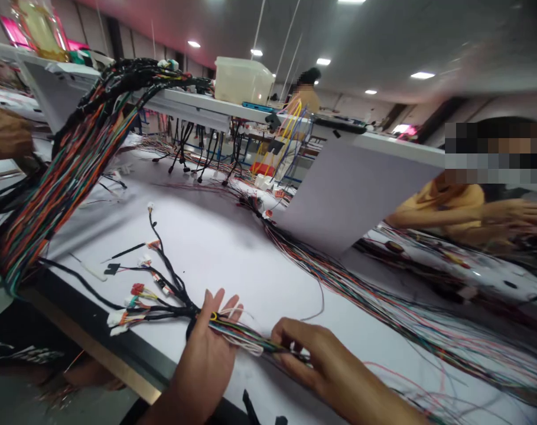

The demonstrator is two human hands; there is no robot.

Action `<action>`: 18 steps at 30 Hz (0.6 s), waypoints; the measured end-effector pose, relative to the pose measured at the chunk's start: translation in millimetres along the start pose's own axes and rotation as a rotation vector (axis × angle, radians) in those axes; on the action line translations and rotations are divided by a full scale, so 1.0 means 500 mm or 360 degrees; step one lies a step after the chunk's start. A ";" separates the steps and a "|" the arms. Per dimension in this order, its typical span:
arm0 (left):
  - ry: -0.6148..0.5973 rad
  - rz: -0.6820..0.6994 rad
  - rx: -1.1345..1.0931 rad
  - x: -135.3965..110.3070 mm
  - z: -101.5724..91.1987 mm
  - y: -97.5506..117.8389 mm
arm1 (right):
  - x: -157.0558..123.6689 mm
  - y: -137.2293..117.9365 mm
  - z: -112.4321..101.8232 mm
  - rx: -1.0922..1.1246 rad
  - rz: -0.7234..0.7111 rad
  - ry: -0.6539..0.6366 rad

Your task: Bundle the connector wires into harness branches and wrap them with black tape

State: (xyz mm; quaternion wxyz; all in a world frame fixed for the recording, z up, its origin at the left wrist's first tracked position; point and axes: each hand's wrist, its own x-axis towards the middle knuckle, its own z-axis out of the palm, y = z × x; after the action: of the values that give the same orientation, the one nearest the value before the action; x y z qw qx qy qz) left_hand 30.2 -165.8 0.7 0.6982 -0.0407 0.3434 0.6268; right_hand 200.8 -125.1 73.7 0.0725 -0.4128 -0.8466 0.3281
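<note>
Harness (189, 309): branches on the table (237, 254), wires (246, 337) across the left hand (212, 348).
That palm lies open, gripping nothing; the right hand (308, 354) pinches the wires. Uneven pulling could drag the loose white loop (256, 351) astray.

Translucent tub (243, 81) on a shelf (224, 106) (blue object (258, 107) beside it), ceiling lights (423, 75)

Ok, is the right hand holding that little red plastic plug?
No, the right hand holds the multicoloured wire bundle; the red plug is left of the left hand.
</note>
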 end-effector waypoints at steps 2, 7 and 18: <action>0.0061 0.0006 -0.0123 0.006 0.020 0.018 | -0.032 0.009 0.003 -0.0020 -0.0073 0.0208; 0.0147 0.0145 -0.0091 0.024 0.025 0.039 | -0.128 0.068 0.000 0.0036 0.0029 0.0498; 0.0191 0.0210 0.0036 0.040 0.053 0.052 | -0.150 0.164 0.165 -0.0804 -0.0030 0.0889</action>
State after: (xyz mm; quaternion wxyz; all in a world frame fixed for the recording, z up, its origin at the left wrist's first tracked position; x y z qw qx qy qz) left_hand 17.6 -130.4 20.0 0.6340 -0.0475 0.3936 0.6640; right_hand 270.7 -185.6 -29.5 0.1996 -0.4835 -0.8521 -0.0170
